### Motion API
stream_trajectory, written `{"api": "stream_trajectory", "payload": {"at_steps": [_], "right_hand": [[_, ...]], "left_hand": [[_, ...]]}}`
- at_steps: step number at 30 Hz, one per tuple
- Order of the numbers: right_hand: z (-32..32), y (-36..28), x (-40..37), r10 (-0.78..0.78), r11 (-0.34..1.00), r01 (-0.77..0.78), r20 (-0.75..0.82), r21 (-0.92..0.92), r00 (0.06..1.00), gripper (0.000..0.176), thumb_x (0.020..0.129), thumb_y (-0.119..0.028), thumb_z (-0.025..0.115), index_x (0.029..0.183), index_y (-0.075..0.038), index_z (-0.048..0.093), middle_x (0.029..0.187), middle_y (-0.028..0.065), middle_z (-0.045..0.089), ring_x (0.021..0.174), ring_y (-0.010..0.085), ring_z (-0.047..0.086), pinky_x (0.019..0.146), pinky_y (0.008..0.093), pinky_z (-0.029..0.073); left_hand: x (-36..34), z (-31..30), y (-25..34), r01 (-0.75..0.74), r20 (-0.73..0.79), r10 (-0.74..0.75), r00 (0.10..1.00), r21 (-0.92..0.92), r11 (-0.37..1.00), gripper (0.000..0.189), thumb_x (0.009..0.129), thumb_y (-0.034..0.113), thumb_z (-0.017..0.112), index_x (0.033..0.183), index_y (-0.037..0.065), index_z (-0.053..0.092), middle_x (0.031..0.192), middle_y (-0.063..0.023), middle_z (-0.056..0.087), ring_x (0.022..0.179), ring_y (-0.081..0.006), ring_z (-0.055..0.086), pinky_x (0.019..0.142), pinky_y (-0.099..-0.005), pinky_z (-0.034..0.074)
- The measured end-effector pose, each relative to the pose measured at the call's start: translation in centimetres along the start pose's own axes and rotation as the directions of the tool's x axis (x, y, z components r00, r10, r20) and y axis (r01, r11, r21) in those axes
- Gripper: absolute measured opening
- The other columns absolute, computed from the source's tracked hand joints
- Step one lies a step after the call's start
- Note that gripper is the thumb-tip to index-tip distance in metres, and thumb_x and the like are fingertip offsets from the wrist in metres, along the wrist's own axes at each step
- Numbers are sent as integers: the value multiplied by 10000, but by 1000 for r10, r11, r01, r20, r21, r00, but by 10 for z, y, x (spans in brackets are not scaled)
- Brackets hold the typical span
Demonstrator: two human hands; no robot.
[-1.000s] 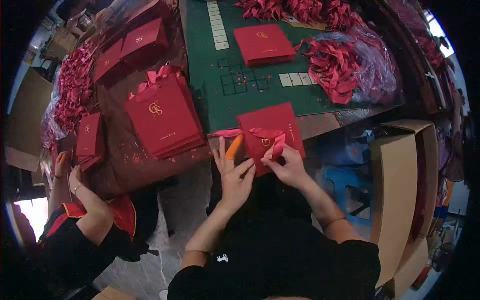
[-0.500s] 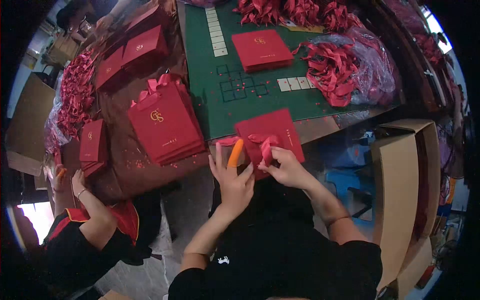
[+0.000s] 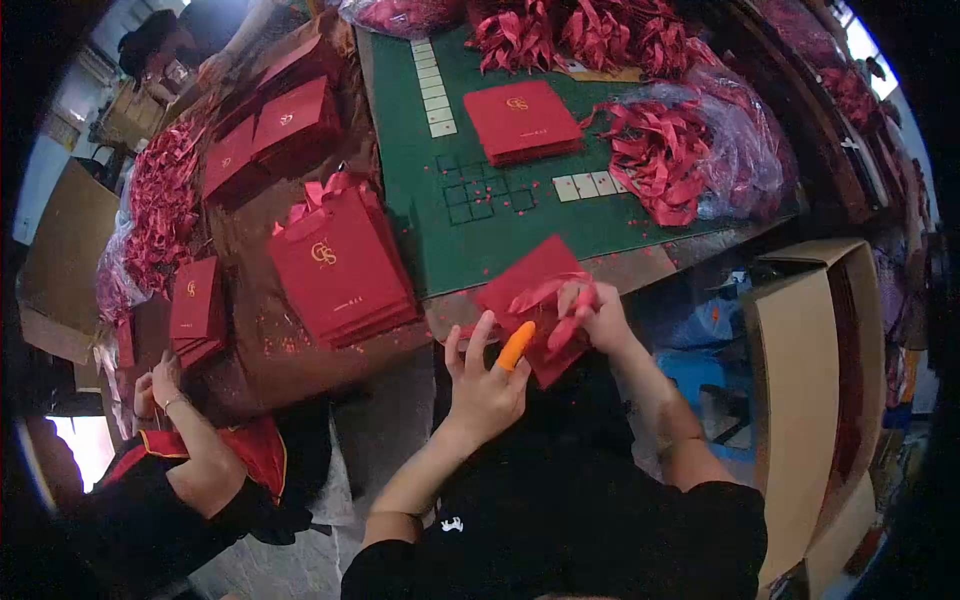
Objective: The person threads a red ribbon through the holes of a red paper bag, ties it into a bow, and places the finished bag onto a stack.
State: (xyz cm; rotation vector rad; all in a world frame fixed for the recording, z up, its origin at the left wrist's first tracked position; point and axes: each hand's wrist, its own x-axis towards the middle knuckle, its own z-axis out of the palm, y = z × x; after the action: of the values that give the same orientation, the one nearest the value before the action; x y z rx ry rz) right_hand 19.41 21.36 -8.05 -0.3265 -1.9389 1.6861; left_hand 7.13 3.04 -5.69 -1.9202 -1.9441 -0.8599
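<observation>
A red paper bag [image 3: 545, 262] is tilted at the table's near edge, in front of my body. A pink ribbon [image 3: 535, 294] runs across it. My right hand [image 3: 602, 318] pinches the ribbon over the bag's right side, with a loop hanging below the fingers. At the bag's lower left is my left hand [image 3: 485, 395], fingers spread, an orange finger cover [image 3: 516, 345] on one of them. That covered finger lies against the bag; whether the thumb behind it presses on the bag is hidden.
A stack of red bags [image 3: 525, 120] sits on the green mat [image 3: 410, 210], near a ribbon pile [image 3: 660, 165] in plastic. More bags [image 3: 340, 265] lie on the brown cloth at left. A co-worker's hand [image 3: 165, 380] is beside them. A cardboard box [image 3: 800, 400] stands at right.
The bag has turned to a slant. My right hand has moved slightly right with the ribbon, and my left hand has shifted right and down. The co-worker's hands have come together, lower down.
</observation>
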Motion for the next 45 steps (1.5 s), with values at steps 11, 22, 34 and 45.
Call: {"api": "stream_trajectory", "payload": {"at_steps": [11, 22, 34, 45], "right_hand": [[10, -4, 0, 174, 971, -147, -137, 188, 975, 796, 935, -678, 196, 685, -9, 546, 647, 16, 512, 567, 81, 451, 501, 246, 322], [8, -5, 2, 271, 946, -225, -191, 235, 943, 668, 986, -575, 253, 693, -50, 543, 601, -8, 476, 534, 51, 444, 483, 200, 321], [7, -11, 7, 326, 934, -296, -134, 202, 936, 676, 962, -622, 251, 678, -76, 532, 554, -35, 456, 492, 35, 426, 465, 186, 334], [12, -7, 6, 368, 906, -321, -138, 275, 920, 532, 983, -506, 388, 729, -69, 553, 614, -17, 483, 559, 55, 459, 507, 208, 361]], "left_hand": [[-15, -12, 0, 43, 14, -42, 999, -17, 999, 63, 720, 72, 657, 770, 41, 633, 1175, -127, 584, 1265, -482, 392, 1002, -625, 268], [-25, -45, -26, 204, 3, -205, 979, 67, 977, 126, 712, 79, 716, 823, 98, 660, 1183, -182, 582, 1261, -498, 401, 1002, -616, 284], [-2, -32, -42, 193, 240, -204, 949, 69, 979, 114, 745, 65, 679, 827, 7, 623, 1180, -177, 551, 1268, -357, 430, 1082, -593, 228], [-30, -80, -71, 188, 149, -184, 972, -14, 982, 89, 713, -1, 657, 796, 5, 624, 901, -113, 623, 731, -313, 605, 617, -388, 500]]}}
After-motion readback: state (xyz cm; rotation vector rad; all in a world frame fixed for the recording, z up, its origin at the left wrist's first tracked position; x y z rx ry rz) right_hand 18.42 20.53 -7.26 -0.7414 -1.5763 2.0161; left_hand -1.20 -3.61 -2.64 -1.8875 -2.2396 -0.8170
